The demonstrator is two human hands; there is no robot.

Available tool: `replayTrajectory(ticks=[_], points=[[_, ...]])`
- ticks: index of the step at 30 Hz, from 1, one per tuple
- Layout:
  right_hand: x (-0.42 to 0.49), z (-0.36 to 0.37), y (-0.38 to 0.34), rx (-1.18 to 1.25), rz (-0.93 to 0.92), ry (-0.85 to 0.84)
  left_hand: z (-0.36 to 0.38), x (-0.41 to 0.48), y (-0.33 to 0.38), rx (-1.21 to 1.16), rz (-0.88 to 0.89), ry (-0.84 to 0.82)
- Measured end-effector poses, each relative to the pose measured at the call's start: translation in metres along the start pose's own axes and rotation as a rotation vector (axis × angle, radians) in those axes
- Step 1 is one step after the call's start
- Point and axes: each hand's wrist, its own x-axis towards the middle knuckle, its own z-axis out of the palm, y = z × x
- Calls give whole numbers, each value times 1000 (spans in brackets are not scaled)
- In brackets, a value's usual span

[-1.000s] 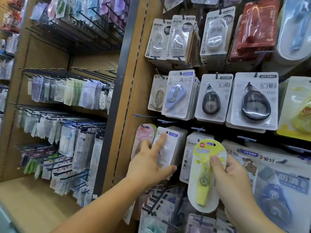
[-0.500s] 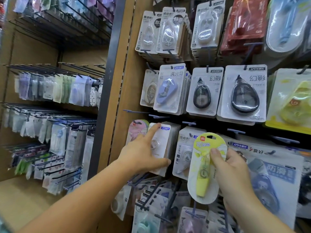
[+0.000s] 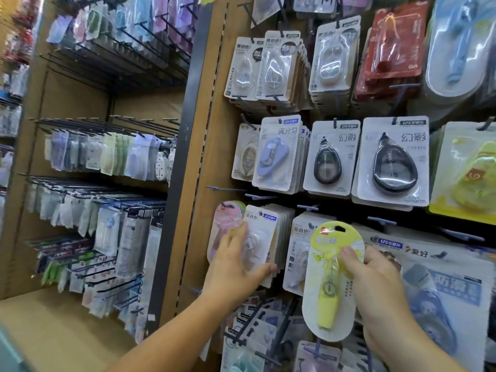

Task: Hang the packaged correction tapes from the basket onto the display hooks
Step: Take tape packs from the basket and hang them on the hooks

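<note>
Facing brown pegboard (image 3: 214, 162); right grip (image 3: 375, 285) pinching yellow pack (image 3: 332, 280), left grip (image 3: 236, 267) spread.

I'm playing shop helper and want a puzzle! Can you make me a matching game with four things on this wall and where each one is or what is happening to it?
Things:
1. yellow correction tape pack
2. white pack stack
3. pink oval pack
4. big black teardrop tape

Places or states:
A. hanging in the row above the hands
B. held in the right hand, not on a hook
C. left hand lies on its front
D. at the far left of its row, partly behind a neighbour

Pairs: 1-B, 2-C, 3-D, 4-A
</note>
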Motion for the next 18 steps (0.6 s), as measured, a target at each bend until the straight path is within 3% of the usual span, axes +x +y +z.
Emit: replayTrajectory(ticks=[7, 13, 18], points=[[-7, 8, -1, -26, -29, -45, -19, -1, 5, 9, 60, 112], [-10, 5, -2, -25, -38, -18, -25, -20, 8, -93, 57, 85], [-14, -14, -7, -105, -160, 89, -10, -36, 22, -171, 84, -36]])
